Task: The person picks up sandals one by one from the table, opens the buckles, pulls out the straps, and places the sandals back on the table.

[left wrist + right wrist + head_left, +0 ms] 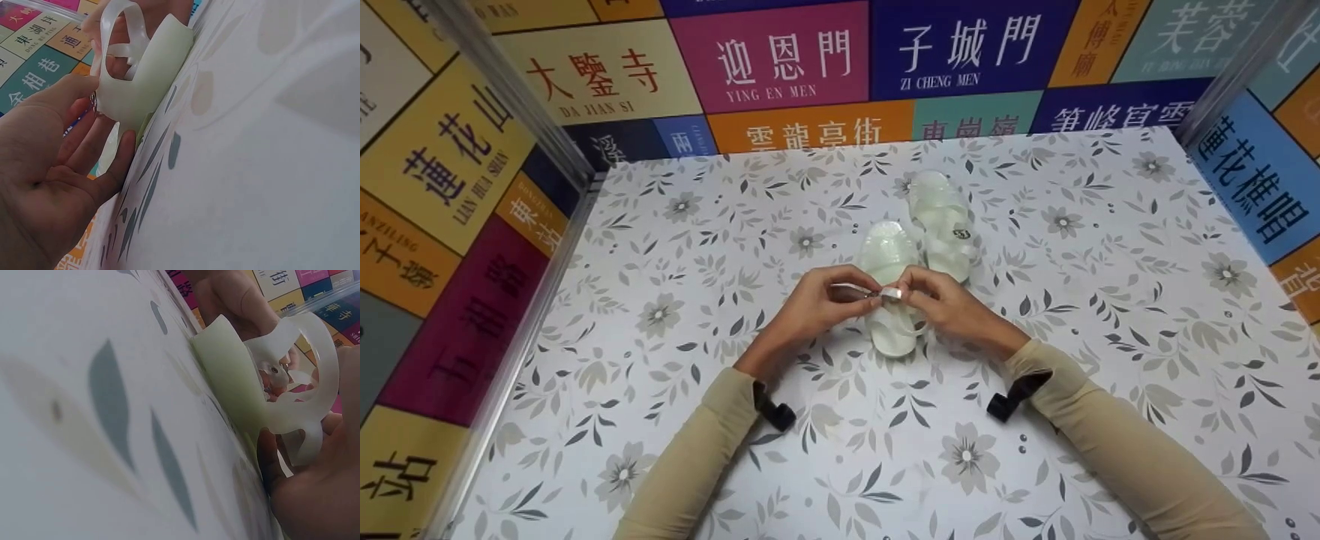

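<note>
Two pale green, translucent sandals lie on the table. Over the nearer sandal [894, 341], both hands meet at its strap [891, 292]. My left hand [832, 296] pinches the strap by a small metal piece, seemingly its buckle, between thumb and fingers. From the other side, my right hand [945, 300] pinches the strap's pale end. The sandal's heel [152, 73] and an upright strap loop show in the left wrist view. In the right wrist view, a small metal rivet [274, 370] appears inside the sandal's opening. Fingers partly hide the fastening.
Behind and to the right, the other sandal [949, 255] lies close beside the nearer one. A floral-patterned cover [720, 465] spreads over the table. Panels with coloured lettered blocks [780, 64] stand along the back and both sides.
</note>
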Available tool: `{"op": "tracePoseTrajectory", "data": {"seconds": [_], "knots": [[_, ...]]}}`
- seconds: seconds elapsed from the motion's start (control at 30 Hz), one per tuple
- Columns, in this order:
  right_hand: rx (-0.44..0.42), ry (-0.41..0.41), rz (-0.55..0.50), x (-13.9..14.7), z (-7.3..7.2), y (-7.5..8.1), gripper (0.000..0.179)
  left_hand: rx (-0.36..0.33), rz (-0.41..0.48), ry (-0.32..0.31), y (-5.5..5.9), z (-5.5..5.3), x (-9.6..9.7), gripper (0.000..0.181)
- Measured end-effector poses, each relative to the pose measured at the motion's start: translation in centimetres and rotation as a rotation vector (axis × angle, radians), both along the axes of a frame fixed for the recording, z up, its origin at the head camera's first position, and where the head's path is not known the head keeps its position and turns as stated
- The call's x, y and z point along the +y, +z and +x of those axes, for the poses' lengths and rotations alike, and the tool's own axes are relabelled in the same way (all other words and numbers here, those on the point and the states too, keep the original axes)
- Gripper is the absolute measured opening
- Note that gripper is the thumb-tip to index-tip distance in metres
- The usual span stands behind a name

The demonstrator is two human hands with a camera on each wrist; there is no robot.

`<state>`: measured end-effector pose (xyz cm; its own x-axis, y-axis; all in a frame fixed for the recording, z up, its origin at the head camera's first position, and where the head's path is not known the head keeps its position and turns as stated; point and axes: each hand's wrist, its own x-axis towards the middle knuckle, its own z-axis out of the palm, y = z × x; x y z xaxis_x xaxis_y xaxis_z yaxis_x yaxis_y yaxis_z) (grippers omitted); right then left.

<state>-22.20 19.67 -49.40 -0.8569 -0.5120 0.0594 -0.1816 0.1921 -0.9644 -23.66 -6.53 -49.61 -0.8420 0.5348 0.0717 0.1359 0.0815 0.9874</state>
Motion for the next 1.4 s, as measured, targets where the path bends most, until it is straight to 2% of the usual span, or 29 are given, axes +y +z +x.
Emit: {"op": "tracePoseTrajectory", "data": {"seconds": [0.27,0.5,0.63,0.73,0.8,0.93,1.03,1.2,1.4], "knots": [[-0.058,0.008,-0.073,0.0,0.1,0.0,0.017,0.030,-0.017,0.002,0.0,-0.1,0.0,0.024],[0.021,0.011,-0.015,0.1,-0.1,-0.2,0.018,0.047,-0.046,0.009,0.1,-0.1,-0.1,0.027],[0.044,-0.005,0.015,0.2,-0.1,-0.2,0.022,0.092,-0.048,-0.006,0.1,-0.2,-0.1,0.026],[0.062,-0.046,0.014,0.1,-0.1,-0.2,0.023,0.129,-0.056,-0.013,0.0,-0.3,-0.2,0.024],[0.068,-0.087,-0.025,0.1,-0.1,-0.2,0.023,0.128,-0.063,-0.015,-0.1,-0.3,-0.3,0.023],[0.082,-0.171,-0.128,0.2,-0.4,-0.2,0.027,0.102,-0.060,-0.031,-0.3,-0.4,-0.5,0.024],[0.069,-0.201,-0.180,0.2,-0.6,-0.2,0.032,0.058,-0.038,-0.033,-0.3,-0.5,-0.7,0.023],[0.013,-0.247,-0.242,0.3,-0.3,0.0,0.041,-0.003,-0.022,0.017,-0.2,-0.5,-0.5,0.021],[-0.023,-0.322,-0.260,0.6,0.9,-0.1,0.044,0.040,-0.159,0.107,0.0,0.1,-0.1,0.013]]}}
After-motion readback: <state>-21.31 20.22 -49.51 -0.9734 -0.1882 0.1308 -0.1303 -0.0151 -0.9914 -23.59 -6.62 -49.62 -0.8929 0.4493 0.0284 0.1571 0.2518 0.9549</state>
